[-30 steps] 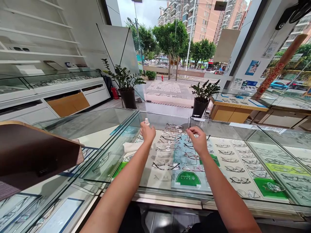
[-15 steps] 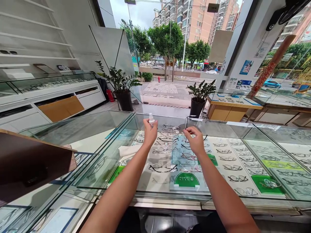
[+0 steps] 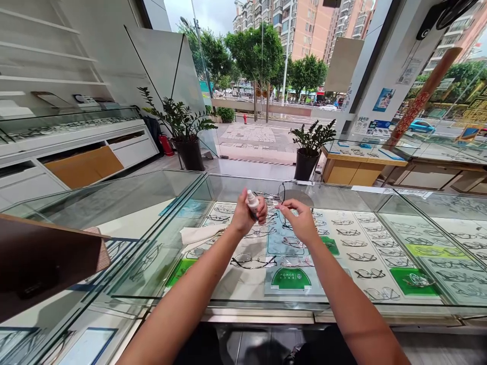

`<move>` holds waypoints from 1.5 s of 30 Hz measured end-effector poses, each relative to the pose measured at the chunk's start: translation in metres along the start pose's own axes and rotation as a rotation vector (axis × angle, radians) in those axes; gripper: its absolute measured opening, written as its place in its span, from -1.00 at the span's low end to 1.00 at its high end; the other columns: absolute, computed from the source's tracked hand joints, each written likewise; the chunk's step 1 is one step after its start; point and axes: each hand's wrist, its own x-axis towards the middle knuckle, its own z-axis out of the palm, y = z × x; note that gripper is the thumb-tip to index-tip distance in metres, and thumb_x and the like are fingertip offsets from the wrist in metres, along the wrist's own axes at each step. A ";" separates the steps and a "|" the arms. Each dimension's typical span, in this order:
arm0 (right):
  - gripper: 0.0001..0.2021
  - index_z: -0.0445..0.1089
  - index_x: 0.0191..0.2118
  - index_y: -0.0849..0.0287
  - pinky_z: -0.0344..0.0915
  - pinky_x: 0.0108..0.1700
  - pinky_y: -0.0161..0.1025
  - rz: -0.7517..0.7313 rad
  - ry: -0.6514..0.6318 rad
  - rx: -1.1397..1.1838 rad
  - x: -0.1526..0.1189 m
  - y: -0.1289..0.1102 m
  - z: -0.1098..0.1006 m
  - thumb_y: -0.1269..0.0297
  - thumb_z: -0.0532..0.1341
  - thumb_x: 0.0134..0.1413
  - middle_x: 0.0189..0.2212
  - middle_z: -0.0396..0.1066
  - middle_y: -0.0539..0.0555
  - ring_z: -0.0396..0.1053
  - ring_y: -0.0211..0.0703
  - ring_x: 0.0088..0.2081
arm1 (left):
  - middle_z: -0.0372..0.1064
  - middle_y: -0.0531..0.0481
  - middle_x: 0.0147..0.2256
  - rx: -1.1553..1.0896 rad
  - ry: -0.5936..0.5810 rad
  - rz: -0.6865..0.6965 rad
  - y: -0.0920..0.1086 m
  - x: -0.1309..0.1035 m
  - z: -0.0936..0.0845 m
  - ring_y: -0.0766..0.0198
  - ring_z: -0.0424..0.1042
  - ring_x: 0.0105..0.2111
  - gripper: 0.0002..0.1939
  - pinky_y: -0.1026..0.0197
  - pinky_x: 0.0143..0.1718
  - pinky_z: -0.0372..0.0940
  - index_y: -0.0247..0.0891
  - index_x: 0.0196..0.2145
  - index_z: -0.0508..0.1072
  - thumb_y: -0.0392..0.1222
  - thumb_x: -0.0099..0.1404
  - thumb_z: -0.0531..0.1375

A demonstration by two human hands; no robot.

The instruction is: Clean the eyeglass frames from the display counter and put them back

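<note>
Before us stands a glass case [image 3: 266, 305], rows of eyeglasses [image 3: 253, 261] inside it. Above it, we have a bottle [image 3: 252, 202] in our left hand [image 3: 242, 217], left of the spectacles [image 3: 283, 192] in our right hand [image 3: 300, 219]. A cloth [image 3: 198, 234] lies farther left. Behind the case stand a left plant [image 3: 186, 134] and a right plant [image 3: 309, 147], with a cabinet [image 3: 355, 170] right of both.

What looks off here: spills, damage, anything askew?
Nothing visibly spilled or damaged. Only the pale cloth stands out: it lies loosely folded on the display counter, mildly untidy against the neatly rowed eyeglasses.
</note>
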 end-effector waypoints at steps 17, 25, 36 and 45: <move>-0.64 0.51 -0.31 0.06 0.44 0.01 -0.02 0.069 -0.250 0.236 -0.005 -0.012 0.007 -0.15 0.34 0.21 -0.29 0.65 0.07 0.57 0.02 -0.16 | 0.19 0.02 -0.55 0.569 0.112 0.291 -0.010 0.006 -0.006 0.23 0.16 -0.48 -0.33 0.14 -0.38 0.10 -0.18 -0.57 0.31 0.49 0.31 0.10; -0.67 0.51 -0.32 0.06 0.45 0.05 0.00 0.072 -0.281 0.273 -0.005 -0.011 0.006 -0.12 0.35 0.20 -0.28 0.64 0.07 0.57 0.03 -0.13 | 0.20 0.04 -0.54 0.623 0.090 0.304 -0.012 0.004 -0.008 0.22 0.17 -0.46 -0.35 0.15 -0.36 0.09 -0.19 -0.54 0.30 0.47 0.32 0.10; -0.81 0.54 -0.31 0.04 0.35 0.00 -0.12 0.126 -0.093 0.488 0.000 -0.006 0.001 0.06 0.36 0.23 -0.22 0.63 0.06 0.46 -0.04 -0.12 | 0.14 0.10 -0.52 0.963 -0.078 0.302 -0.012 -0.004 0.000 0.28 0.15 -0.46 -0.42 0.22 -0.34 0.03 -0.21 -0.50 0.22 0.35 0.38 0.08; -0.83 0.58 -0.29 0.02 0.33 0.02 -0.08 0.132 -0.125 0.516 0.000 -0.003 0.000 0.06 0.40 0.20 -0.20 0.64 0.05 0.46 -0.01 -0.09 | 0.16 0.09 -0.54 0.924 -0.045 0.332 -0.011 -0.004 -0.003 0.26 0.19 -0.47 -0.40 0.21 -0.35 0.06 -0.21 -0.51 0.28 0.39 0.34 0.10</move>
